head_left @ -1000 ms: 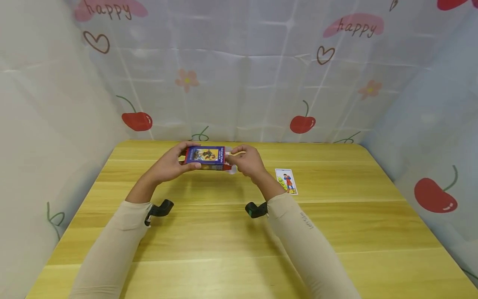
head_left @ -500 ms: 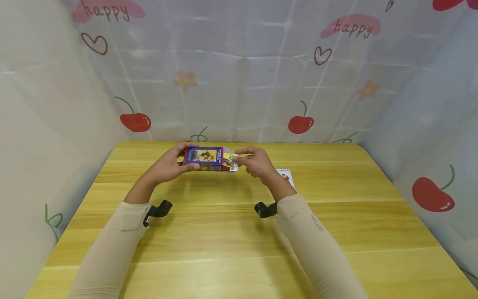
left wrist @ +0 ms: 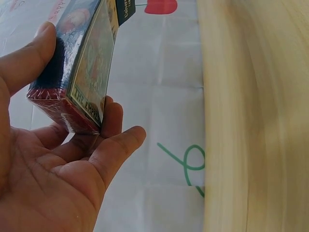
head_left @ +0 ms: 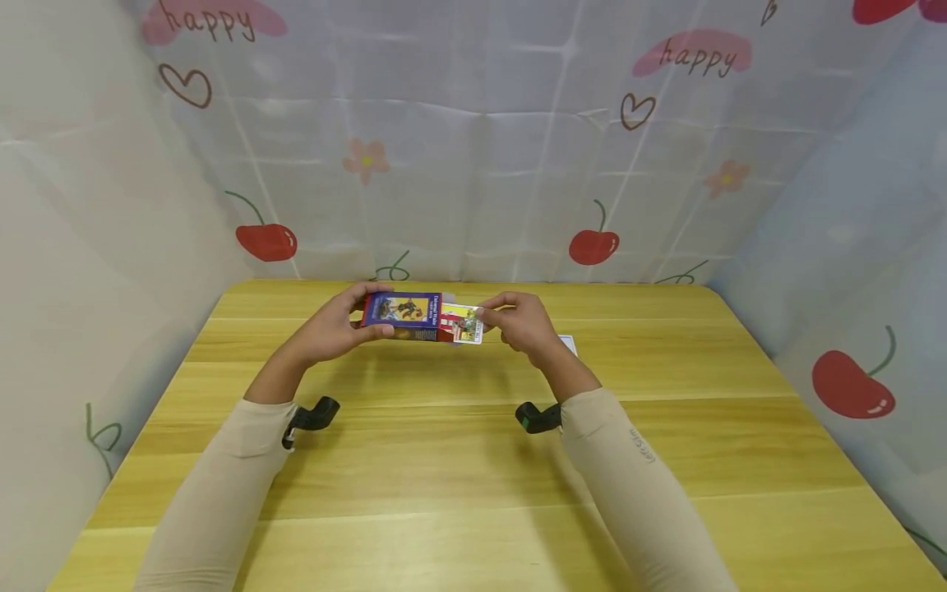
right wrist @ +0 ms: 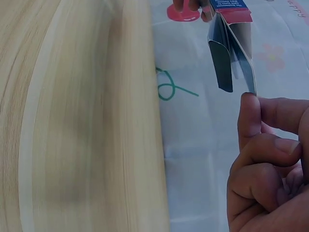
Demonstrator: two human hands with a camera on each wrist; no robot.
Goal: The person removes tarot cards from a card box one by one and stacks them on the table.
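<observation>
One card (head_left: 463, 325): was pinched by right hand (head_left: 524, 322), extended leftward from it, lengthwise, into box (head_left: 404, 309) gripped by left hand (head_left: 331, 329).

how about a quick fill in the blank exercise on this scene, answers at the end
1. The left hand grips a blue and red cardboard ____ that is open at one end.
2. The right hand pinches an illustrated ____ sticking out of that open end.
3. The word printed more than once on the backdrop is "____".

Missing words: box; card; happy.
</observation>
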